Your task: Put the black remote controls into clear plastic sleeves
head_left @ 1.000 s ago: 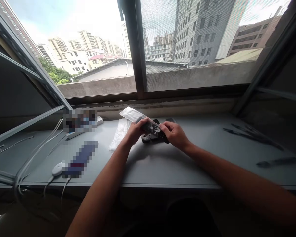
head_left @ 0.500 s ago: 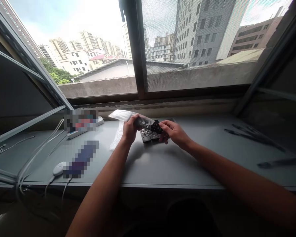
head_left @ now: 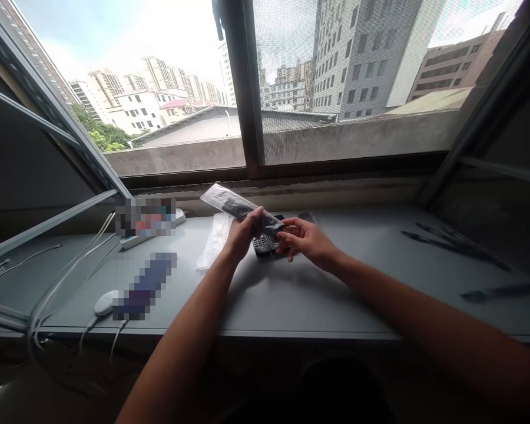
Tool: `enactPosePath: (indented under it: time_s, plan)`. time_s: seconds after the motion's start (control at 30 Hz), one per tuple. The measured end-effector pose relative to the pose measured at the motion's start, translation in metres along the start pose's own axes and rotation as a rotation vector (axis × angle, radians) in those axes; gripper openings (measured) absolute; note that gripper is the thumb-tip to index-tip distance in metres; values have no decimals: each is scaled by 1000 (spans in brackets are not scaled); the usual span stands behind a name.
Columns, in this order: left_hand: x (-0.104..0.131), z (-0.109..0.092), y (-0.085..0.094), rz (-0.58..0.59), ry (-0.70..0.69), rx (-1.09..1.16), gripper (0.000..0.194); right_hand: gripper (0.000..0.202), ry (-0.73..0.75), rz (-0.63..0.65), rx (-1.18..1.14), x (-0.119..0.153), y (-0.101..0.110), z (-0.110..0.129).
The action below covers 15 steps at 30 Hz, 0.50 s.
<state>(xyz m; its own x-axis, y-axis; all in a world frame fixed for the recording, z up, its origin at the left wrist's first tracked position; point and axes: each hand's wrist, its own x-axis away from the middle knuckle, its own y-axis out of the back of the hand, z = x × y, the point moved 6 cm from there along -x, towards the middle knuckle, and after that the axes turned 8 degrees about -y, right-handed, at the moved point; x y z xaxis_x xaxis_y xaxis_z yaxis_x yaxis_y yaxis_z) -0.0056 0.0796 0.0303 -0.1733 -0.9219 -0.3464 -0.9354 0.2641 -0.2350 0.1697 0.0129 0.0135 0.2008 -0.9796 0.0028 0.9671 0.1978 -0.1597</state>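
Observation:
A dark remote control (head_left: 236, 207) lies almost wholly inside a clear plastic sleeve (head_left: 212, 193), tilted with its far end up to the left. My left hand (head_left: 242, 235) is closed around the middle of the sleeved remote. At its lower right end, the fingers of my right hand (head_left: 309, 240) pinch the tip of the remote and the sleeve's edge. Just beneath, black remote controls (head_left: 261, 245) rest side by side on the desk, partly hidden by my hands. Left of them is a flat pile of clear plastic sleeves (head_left: 212, 244).
The grey desk (head_left: 318, 306) runs below a window. On its left are a white power strip (head_left: 180, 216), a blurred-out flat object (head_left: 145, 287), a round white charger (head_left: 106, 302) and white cables (head_left: 66, 277). Metal frame bars (head_left: 92, 154) rise on the left.
The remote has slid deeper into the sleeve, whose far end has swung up. My left hand has moved right along it, closer to my right hand, which shifted slightly.

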Motion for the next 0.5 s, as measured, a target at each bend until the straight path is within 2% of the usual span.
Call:
enactPosePath:
  time_s: [0.2,0.33,0.5]
  plan:
    - [2,-6,-3,55,35,24,42,53,24,82,-21,3,-6,3]
    - [4,-4,-6,109,65,8,43,51,43,54,27,3,-4,4]
    - [10,0,-14,191,83,-53,44,49,147,-10,153,4,0,6]
